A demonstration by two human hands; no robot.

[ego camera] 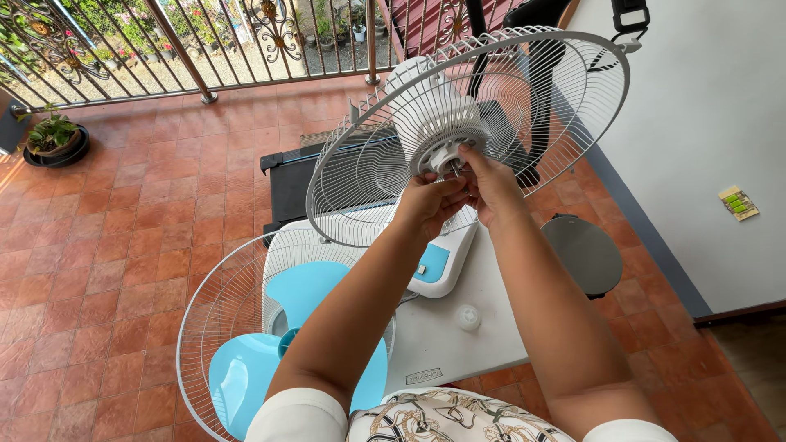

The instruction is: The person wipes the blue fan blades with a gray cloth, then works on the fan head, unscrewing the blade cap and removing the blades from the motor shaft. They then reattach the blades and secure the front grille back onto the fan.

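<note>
A white wire fan guard [524, 90] stands mounted on the white motor housing [426, 98] of a fan, tilted toward me. My left hand [427, 203] and my right hand [490, 184] both meet at the guard's centre hub [446, 155], fingers pinched around the motor shaft; what they pinch is hidden. The fan's base with a light blue panel [434, 263] rests on a white table [458, 344]. A light blue fan blade [299, 295] lies inside a second wire guard [217, 311] leaning at the table's left. A small white round cap [468, 317] lies on the table.
Terracotta tile floor [139, 237] all around. A black treadmill [291, 180] lies behind the table. A round grey stool [583, 254] stands at the right by a white wall [704, 147]. A metal railing [188, 57] and a potted plant [54, 137] are at the back left.
</note>
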